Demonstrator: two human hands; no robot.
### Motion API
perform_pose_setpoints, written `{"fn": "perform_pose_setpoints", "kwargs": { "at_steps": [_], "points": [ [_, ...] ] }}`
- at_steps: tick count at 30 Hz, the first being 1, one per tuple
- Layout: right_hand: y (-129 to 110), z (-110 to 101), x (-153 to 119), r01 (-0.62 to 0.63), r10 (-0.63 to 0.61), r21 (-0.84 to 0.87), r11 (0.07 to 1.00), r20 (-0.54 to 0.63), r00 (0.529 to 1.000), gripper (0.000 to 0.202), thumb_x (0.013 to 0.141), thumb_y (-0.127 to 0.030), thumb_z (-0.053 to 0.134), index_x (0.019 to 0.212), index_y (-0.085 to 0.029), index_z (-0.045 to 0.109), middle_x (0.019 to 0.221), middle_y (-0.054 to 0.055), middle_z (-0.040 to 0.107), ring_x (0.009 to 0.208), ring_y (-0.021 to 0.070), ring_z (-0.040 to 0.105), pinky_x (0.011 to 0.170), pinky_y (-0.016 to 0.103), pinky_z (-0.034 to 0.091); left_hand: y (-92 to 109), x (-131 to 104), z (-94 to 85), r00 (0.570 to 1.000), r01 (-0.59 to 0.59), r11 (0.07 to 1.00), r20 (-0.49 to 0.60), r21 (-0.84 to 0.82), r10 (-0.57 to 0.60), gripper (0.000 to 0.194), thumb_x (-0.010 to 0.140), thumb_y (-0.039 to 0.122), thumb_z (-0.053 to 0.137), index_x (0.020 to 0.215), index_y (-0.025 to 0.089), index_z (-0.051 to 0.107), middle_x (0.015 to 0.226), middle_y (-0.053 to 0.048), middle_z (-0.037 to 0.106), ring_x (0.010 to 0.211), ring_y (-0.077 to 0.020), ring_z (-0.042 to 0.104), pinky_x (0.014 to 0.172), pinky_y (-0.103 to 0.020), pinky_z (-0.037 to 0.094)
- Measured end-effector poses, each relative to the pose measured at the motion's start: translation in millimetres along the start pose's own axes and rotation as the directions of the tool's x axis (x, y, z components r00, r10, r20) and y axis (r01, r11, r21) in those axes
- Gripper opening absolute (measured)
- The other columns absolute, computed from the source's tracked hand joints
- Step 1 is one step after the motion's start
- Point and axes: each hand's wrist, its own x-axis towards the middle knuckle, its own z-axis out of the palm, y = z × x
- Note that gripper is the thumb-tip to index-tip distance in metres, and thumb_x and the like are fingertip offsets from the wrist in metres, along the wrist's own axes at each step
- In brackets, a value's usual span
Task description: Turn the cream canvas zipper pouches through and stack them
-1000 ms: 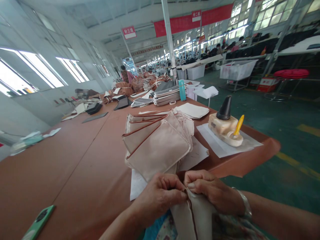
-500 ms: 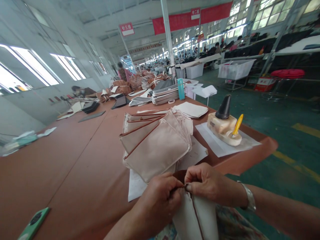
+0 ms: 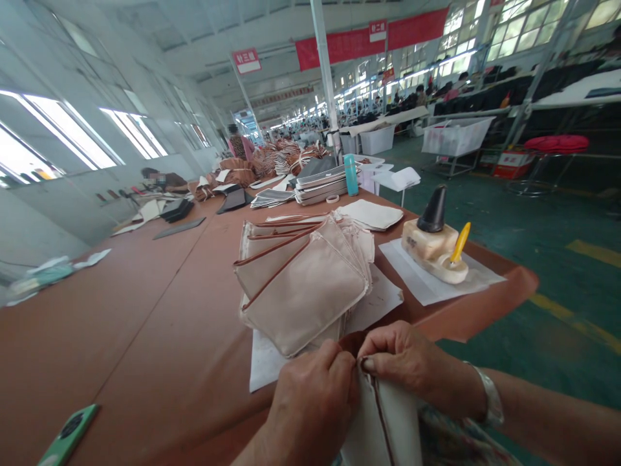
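Observation:
At the table's near edge I hold a cream fabric pouch piece (image 3: 381,414) with a brown-edged seam down its middle. My right hand (image 3: 405,362) pinches its top end between thumb and forefinger, at the brown edging. Close against it, my left hand (image 3: 315,395) is closed on the same end, its fingertips mostly hidden behind the knuckles. Just beyond my hands lies a fanned stack of similar cream pouches (image 3: 305,285) with brown edges, resting on white paper (image 3: 264,362).
On the right, a block holding a black cone (image 3: 433,210) and a yellow-handled tool (image 3: 460,243) sits on paper. A green phone (image 3: 68,433) lies at near left on the brown table (image 3: 160,362). Stacked panels (image 3: 320,188) and a teal box (image 3: 350,175) stand farther back.
My left hand has rolled over and shifted slightly right, so its fingertips are now hidden. My right hand keeps its pinch at the pouch's top end.

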Motion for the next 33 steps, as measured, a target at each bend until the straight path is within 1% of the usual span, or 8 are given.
{"fn": "perform_pose_setpoints", "kwargs": {
  "at_steps": [5,10,13,17,20,23,28,33],
  "points": [
    [-3.3,3.3,-1.8,-0.004,0.003,-0.027,1.000,-0.026,1.000,0.031,0.072,-0.037,0.062,0.076,-0.007,0.069,0.064,0.002,0.060,0.059,0.0097,0.042,0.054,0.021,0.031,4.7,0.7,11.9,0.993,0.062,0.997,-0.103,-0.040,-0.066,0.020,0.087,0.009,0.043,0.077,0.019,0.056,0.072,-0.004,0.057,0.057,-0.0149,0.055,0.053,-0.028,0.035],
    [-3.2,2.4,-3.8,0.010,-0.010,-0.016,1.000,0.005,1.000,0.032,0.074,-0.039,0.063,0.080,-0.008,0.070,0.065,0.002,0.061,0.058,0.0088,0.043,0.053,0.020,0.032,-0.5,5.6,6.2,0.975,0.202,0.888,0.001,-0.413,-0.222,0.015,0.084,0.010,0.046,0.072,0.019,0.051,0.072,-0.001,0.056,0.063,-0.0132,0.052,0.059,-0.025,0.037],
    [1.1,2.6,-4.3,0.036,-0.036,-0.127,0.991,0.007,0.999,0.024,0.077,-0.032,0.061,0.081,-0.010,0.071,0.067,0.002,0.063,0.058,0.0090,0.046,0.052,0.019,0.033,-7.1,9.4,0.5,0.929,0.366,0.738,0.177,-0.567,-0.324,0.012,0.080,0.011,0.050,0.070,0.019,0.052,0.070,0.001,0.053,0.067,-0.0125,0.049,0.062,-0.024,0.035],
    [4.2,2.3,-4.8,0.179,-0.185,-0.348,0.920,0.014,0.983,0.014,0.071,-0.011,0.055,0.072,-0.013,0.068,0.063,-0.002,0.059,0.058,0.0079,0.046,0.050,0.017,0.031,-19.3,11.4,3.5,0.906,0.423,0.336,0.391,-0.841,-0.162,0.010,0.081,0.023,0.052,0.073,0.018,0.050,0.065,0.003,0.044,0.062,-0.0111,0.039,0.057,-0.023,0.031],
    [-0.3,-1.6,-4.6,0.086,-0.090,-0.272,0.959,-0.002,0.996,0.010,0.074,-0.016,0.057,0.074,-0.012,0.067,0.063,-0.002,0.058,0.056,0.0073,0.045,0.049,0.017,0.032,-26.7,10.5,7.8,0.895,0.439,0.117,0.423,-0.891,-0.139,0.022,0.086,0.037,0.055,0.079,0.017,0.050,0.067,0.002,0.046,0.062,-0.0111,0.041,0.057,-0.023,0.031],
    [-4.8,-5.9,-3.6,0.027,-0.029,-0.213,0.977,-0.007,1.000,0.013,0.076,-0.022,0.061,0.075,-0.011,0.067,0.064,-0.002,0.059,0.056,0.0072,0.044,0.050,0.017,0.032,-26.2,9.2,6.8,0.906,0.415,0.241,0.372,-0.877,-0.203,0.031,0.086,0.046,0.063,0.087,0.016,0.055,0.073,0.001,0.051,0.066,-0.0111,0.043,0.058,-0.022,0.032],
    [-5.0,-7.3,-2.4,0.030,-0.033,-0.199,0.980,-0.011,0.999,0.015,0.076,-0.025,0.063,0.076,-0.011,0.068,0.065,-0.001,0.061,0.057,0.0076,0.045,0.050,0.017,0.031,-13.6,9.4,3.6,0.962,0.268,0.630,0.175,-0.729,-0.208,0.020,0.087,0.033,0.066,0.078,0.016,0.064,0.077,-0.001,0.057,0.069,-0.0116,0.050,0.063,-0.022,0.037],
    [-7.1,-5.1,-3.2,0.032,-0.036,-0.248,0.968,-0.012,0.999,0.016,0.076,-0.026,0.063,0.075,-0.011,0.067,0.065,-0.001,0.061,0.058,0.0078,0.047,0.050,0.017,0.032,-3.0,10.3,2.6,0.968,0.250,0.796,0.118,-0.550,-0.223,0.019,0.092,0.021,0.052,0.077,0.016,0.062,0.079,-0.003,0.058,0.072,-0.0134,0.054,0.065,-0.024,0.036]
  ]
}}
